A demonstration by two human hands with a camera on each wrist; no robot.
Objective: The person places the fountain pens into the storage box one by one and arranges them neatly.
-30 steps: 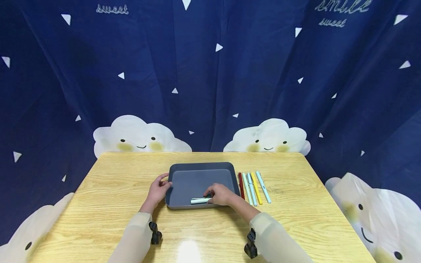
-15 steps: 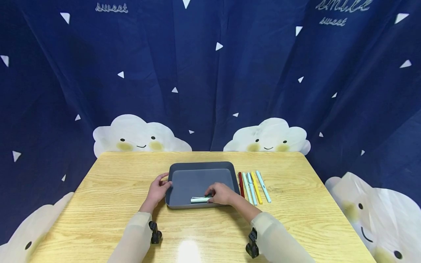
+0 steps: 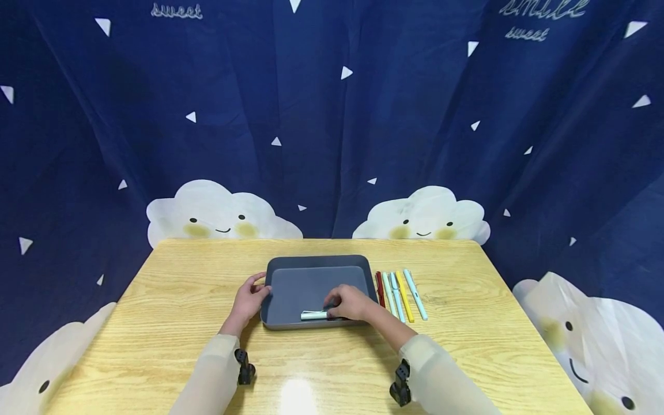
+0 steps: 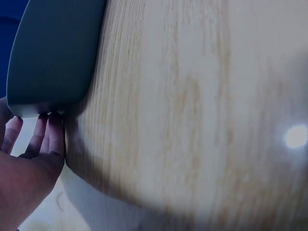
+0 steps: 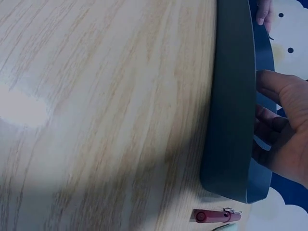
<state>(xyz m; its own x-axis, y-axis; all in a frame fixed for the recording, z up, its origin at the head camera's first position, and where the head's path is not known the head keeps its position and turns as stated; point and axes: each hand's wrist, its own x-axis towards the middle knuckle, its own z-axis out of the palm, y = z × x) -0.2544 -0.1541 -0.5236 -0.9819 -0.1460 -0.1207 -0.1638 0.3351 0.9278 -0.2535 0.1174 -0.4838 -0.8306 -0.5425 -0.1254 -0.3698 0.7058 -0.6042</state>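
A shallow dark grey tray [image 3: 306,288] lies on the table. My left hand [image 3: 251,300] grips its left end, thumb over the rim and fingers outside, under the corner in the left wrist view. Inside, along the near wall, lies a pale mint pen [image 3: 313,316] with a clip. My right hand [image 3: 350,302] reaches over the tray's near right part, curled thumb and fingers at the pen's right end, which they cover. In the right wrist view, the tray's wall [image 5: 231,96] hides the pen, and the curled fingers [image 5: 269,126] show behind it.
Right of the tray lie several pens side by side: a dark red pen [image 3: 381,288] close to the tray wall, a pale green one, a light blue one [image 3: 397,297], a yellow pen [image 3: 405,297] and another light blue pen [image 3: 416,295]. A blue curtain hangs behind the wooden table [image 3: 197,271].
My right hand has shifted slightly rightward and up, covering a little more of the pen's right end. The mint pen, tray and left hand stay nearly in place.
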